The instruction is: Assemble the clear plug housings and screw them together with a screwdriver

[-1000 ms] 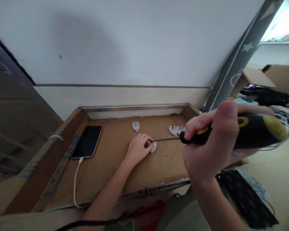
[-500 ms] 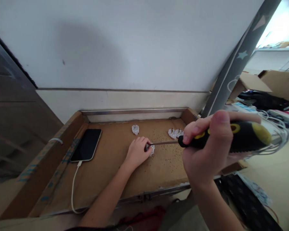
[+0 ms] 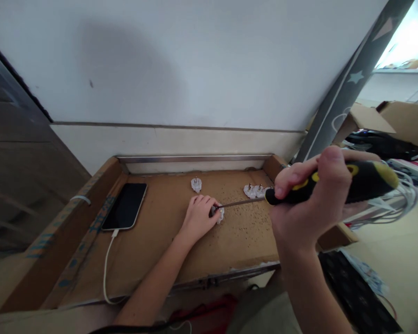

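Fingers of my left hand (image 3: 198, 217) are pinning a white plug (image 3: 220, 214) to the cardboard tray (image 3: 153, 241), while my right hand (image 3: 310, 204) is gripping the screwdriver (image 3: 334, 188), tip at the plug. Driving at such a slant, I am risking a slip into my fingertips, I think.

Head view, forward-down, close over tray (image 3: 101, 178)

black-yellow screwdriver (image 3: 320, 188), white plug (image 3: 220, 214)

White wall (image 3: 195, 60) behind cardboard-topped bench (image 3: 153, 250).
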Motion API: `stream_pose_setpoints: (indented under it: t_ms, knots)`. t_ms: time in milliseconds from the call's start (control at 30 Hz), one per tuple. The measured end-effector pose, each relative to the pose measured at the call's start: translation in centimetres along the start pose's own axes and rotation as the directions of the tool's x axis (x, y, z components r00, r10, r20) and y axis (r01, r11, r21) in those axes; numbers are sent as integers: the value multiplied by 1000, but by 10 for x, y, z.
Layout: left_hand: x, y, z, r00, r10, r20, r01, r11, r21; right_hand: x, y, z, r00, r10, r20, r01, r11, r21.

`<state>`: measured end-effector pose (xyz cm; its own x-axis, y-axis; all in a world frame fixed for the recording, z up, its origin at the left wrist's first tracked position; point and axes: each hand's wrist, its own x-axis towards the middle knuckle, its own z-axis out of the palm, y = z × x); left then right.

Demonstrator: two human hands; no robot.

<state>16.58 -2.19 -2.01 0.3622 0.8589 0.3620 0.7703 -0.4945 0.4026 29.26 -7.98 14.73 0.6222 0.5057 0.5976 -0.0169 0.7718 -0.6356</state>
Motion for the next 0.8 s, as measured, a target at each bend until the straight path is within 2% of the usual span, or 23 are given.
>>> stream_pose_setpoints:
  t_ms: [267, 500, 667, 800]
  knots:
    - [-1, -2, 0, 999, -30, -12, 29, 999, -44, -2, 0, 0, 999, -23, 37, 23, 1000, -11]
    - [-1, -1, -2, 999, -33, 0, 33, 997, -70, 6, 5, -1, 998, -54, -24, 55, 998, 16]
    - [0, -2, -1, 999, -42, 16, 43, 995, -91, 8, 2, 1, 998, 29, 52, -31, 999, 41]
    - [-1, -2, -1, 999, -35, 31, 38, 992, -122, 7, -2, 3, 991, 33, 128, -32, 999, -9]
